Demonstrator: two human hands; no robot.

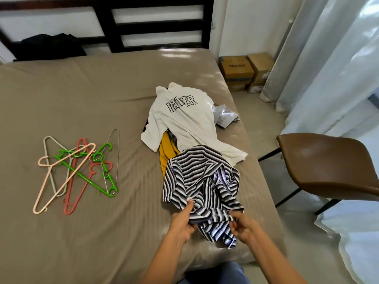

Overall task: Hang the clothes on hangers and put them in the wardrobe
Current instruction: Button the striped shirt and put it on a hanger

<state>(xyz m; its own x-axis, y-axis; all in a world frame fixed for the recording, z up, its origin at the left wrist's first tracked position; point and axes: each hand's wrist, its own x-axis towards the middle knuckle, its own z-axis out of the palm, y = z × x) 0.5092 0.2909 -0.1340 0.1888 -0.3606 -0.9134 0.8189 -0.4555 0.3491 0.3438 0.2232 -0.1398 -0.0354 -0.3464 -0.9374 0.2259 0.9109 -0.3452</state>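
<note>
Left hand (183,221) and right hand (244,225) – fingers pinching crumpled striped knit shirt (202,181), smooth taupe bedsheet (92,95)

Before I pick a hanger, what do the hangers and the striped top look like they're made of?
Coloured hangers: probably moulded plastic, smooth with a slight sheen and thick bars in solid colours. Thin silver hanger: likely metal wire, very slender and grey. Striped top: soft knit fabric, matte, crumpling into loose folds. The fibre cannot be told.
</note>
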